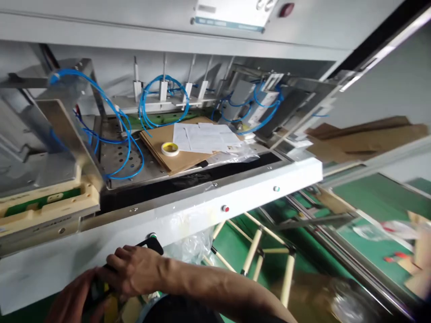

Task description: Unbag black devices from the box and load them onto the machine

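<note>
Low in the head view, in front of the machine's white front edge, my right hand (136,271) is closed with its fingers curled round a black object (153,244). One rounded end of it shows beyond the knuckles; the rest lies under the hand, so its kind is unclear. At the bottom left, my left hand (72,298) is smeared by motion and lies close to the right one. Something dark with a bit of yellow shows between the two hands. Whether the left fingers grip it, I cannot tell.
On the machine bed, cardboard sheets (158,152) carry white papers (205,137) and a tape roll (170,149). Blue hoses (129,148) loop around it. A cream fixture (50,199) sits at left. The white front edge (249,197) has push buttons. Below right stands a tube frame (252,251).
</note>
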The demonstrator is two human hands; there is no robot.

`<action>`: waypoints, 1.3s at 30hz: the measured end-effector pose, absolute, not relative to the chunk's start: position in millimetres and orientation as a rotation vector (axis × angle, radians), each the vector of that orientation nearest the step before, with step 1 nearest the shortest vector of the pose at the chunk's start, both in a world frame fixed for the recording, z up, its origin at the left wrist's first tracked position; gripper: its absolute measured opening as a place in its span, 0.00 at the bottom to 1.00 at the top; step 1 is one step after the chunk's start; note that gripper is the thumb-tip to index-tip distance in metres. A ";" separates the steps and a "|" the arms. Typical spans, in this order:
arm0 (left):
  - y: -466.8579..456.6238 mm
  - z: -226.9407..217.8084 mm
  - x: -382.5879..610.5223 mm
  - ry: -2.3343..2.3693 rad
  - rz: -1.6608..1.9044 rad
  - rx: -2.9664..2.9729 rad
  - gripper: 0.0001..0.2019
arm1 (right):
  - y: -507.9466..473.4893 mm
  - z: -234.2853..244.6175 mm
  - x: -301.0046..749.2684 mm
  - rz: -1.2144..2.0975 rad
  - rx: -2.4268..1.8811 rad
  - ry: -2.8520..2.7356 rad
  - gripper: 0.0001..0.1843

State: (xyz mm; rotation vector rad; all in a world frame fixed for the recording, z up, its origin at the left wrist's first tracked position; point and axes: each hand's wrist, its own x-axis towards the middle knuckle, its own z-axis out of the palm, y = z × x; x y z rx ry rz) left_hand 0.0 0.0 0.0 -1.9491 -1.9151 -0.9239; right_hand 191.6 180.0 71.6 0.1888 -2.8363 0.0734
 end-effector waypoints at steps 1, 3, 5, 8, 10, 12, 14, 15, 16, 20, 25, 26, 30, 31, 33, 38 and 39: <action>9.4 -3.3 2.8 -1.837 -0.844 -2.032 0.28 | 183.3 72.9 203.1 0.075 0.137 -2.822 0.24; 28.0 -7.0 8.9 -1.700 -0.734 -2.162 0.29 | 188.2 74.6 226.3 0.079 0.037 -2.783 0.21; 44.1 -7.4 15.6 -1.652 -0.728 -2.200 0.29 | 190.1 72.6 252.6 0.099 -0.057 -2.716 0.22; 60.5 -1.6 27.4 -1.788 -0.803 -2.090 0.31 | 191.1 58.9 301.2 0.150 -0.451 -2.474 0.17; 69.0 6.9 38.5 -1.913 -0.880 -1.964 0.29 | 196.8 44.4 336.9 0.136 -0.803 -2.286 0.08; 81.1 18.8 53.5 -1.968 -0.933 -1.908 0.27 | 209.9 28.8 370.1 0.081 -1.010 -2.216 0.07; 100.3 31.8 72.3 -1.959 -0.945 -1.914 0.25 | 228.5 14.7 396.9 0.018 -1.054 -2.232 0.09; 112.5 37.9 82.6 -1.923 -0.942 -1.946 0.25 | 238.3 8.5 407.2 -0.009 -1.048 -2.238 0.10; 126.1 43.2 93.1 -1.875 -0.933 -1.982 0.26 | 247.7 2.9 415.6 -0.025 -1.035 -2.247 0.10; 182.4 55.1 130.8 -1.721 -0.891 -2.100 0.26 | 272.1 -14.9 433.0 -0.001 -0.980 -2.311 0.12; 226.0 52.8 155.6 -1.632 -0.811 -2.238 0.26 | 276.1 -25.6 437.1 0.069 -0.935 -2.308 0.15; 230.3 51.4 157.8 -1.622 -0.793 -2.257 0.26 | 275.8 -26.1 437.4 0.083 -0.927 -2.301 0.16; 240.2 47.2 163.0 -1.633 -0.768 -2.304 0.25 | 275.5 -26.2 438.8 0.128 -0.909 -2.299 0.16; 241.8 46.7 163.9 -1.641 -0.768 -2.311 0.25 | 275.6 -26.1 439.3 0.131 -0.912 -2.306 0.16; 244.5 45.5 165.8 -1.644 -0.769 -2.319 0.25 | 276.0 -26.3 440.0 0.132 -0.915 -2.327 0.16; 248.0 38.5 170.6 -1.655 -0.748 -2.315 0.25 | 276.5 -27.3 440.1 0.124 -0.914 -2.342 0.15; 248.5 36.7 171.6 -1.667 -0.752 -2.316 0.25 | 276.6 -27.0 439.9 0.123 -0.914 -2.342 0.14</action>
